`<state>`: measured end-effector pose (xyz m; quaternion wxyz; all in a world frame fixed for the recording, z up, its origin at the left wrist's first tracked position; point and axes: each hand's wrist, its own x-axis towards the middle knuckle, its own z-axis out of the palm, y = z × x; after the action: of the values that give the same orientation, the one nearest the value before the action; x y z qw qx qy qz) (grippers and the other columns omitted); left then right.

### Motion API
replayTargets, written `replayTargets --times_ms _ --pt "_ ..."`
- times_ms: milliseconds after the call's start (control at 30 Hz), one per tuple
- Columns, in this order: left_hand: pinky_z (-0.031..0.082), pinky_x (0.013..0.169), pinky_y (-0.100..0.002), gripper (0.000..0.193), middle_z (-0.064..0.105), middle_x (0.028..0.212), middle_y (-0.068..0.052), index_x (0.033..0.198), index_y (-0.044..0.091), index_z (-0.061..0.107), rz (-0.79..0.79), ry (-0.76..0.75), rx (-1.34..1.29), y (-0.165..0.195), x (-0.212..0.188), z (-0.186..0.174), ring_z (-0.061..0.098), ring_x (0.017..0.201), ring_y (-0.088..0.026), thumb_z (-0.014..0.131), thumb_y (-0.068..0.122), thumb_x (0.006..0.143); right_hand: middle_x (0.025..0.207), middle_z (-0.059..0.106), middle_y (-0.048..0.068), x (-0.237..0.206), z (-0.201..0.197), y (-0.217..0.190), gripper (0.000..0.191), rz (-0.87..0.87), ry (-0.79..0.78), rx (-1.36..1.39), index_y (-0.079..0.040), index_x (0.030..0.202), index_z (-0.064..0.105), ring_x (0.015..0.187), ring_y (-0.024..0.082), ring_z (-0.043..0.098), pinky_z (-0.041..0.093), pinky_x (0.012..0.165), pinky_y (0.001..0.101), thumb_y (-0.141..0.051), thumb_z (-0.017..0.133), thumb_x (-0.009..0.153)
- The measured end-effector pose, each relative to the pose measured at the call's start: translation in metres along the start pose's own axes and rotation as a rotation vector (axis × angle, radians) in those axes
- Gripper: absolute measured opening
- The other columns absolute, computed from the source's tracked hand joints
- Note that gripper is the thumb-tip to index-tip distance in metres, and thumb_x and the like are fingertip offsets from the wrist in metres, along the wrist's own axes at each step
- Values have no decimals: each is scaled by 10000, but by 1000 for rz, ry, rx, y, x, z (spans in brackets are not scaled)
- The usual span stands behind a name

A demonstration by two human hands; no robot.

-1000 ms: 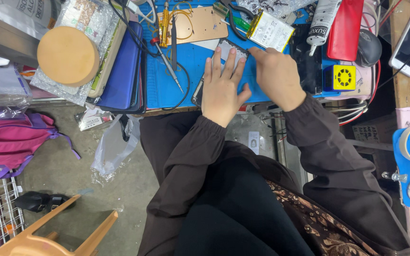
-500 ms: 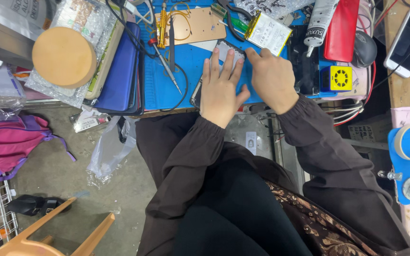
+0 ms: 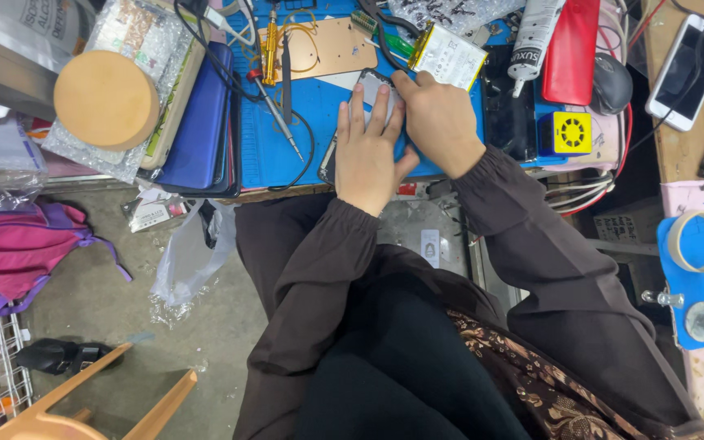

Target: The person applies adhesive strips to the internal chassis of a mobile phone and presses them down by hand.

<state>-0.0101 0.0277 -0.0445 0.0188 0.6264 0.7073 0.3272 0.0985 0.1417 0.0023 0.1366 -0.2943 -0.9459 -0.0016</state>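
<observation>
Left hand (image 3: 366,151) flat, right hand (image 3: 440,122) pressing phone (image 3: 375,85).

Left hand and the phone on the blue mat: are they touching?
Touching. The head view shows the left hand lying flat, fingers spread, on the phone, covering most of it. The right hand grips its upper edge on the blue mat.

Both hands — left hand (image 3: 366,151), right hand (image 3: 440,122) — press a phone (image 3: 375,85) on the blue mat (image 3: 287,138).
</observation>
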Motion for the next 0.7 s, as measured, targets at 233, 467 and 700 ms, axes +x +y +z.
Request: replayTargets --times_ms 233,467,700 --pt "184 1259 -599 724 413 1598 -176 1459 31 575 12 3 1 -1 0 -1 231 1526 -461 728 373 839 909 681 182 1 9 -6 355 -28 61 -23 -60 1262 668 704 362 710 549 565 448 -107 660 911" --pt "209 1268 -599 672 432 1584 -171 1442 37 584 -23 7 -31 2 -1 -1 247 1529 -452 711 308 840 904 689 168 6 -10 1 311 -22 -32 -22 -90 1235 703 672 384 694 536 553 462 -83 661 927" --pt "216 1269 -600 549 464 1561 -172 1311 46 660 -40 -38 -12 1 -1 -2 266 1533 -448 712 316 836 882 689 184 21 -1 -4 469 -127 5 19 -42 1224 680 650 390 690 543 554 460 -132 680 763"
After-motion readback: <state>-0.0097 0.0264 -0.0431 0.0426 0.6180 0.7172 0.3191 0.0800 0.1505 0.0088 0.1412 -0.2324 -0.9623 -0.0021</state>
